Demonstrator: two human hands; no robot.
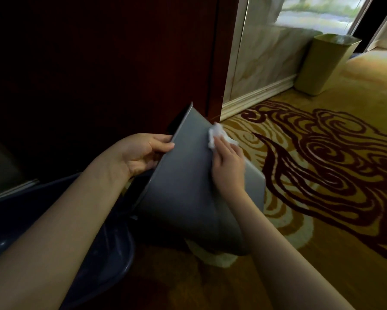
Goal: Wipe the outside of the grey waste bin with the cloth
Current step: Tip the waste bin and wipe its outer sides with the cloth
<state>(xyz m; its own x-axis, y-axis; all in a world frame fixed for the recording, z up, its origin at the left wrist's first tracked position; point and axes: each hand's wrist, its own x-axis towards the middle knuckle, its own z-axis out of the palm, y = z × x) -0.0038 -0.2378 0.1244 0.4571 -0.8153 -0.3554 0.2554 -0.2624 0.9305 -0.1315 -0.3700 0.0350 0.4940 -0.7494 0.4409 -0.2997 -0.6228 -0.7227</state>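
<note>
Grey waste bin (188, 180) tilted on the patterned carpet (322, 198), its rim toward the dark wooden panel (98, 63). The left hand (141, 153) grips the rim, fingers curled over its edge. The right hand (228, 164) presses a white cloth (214, 134) flat against the bin's upper outer wall.

No text, label, brand, number or sign could be read anywhere, neither on the plain grey waste bin (188, 175) nor on the white cloth (214, 136) pressed against it.
</note>
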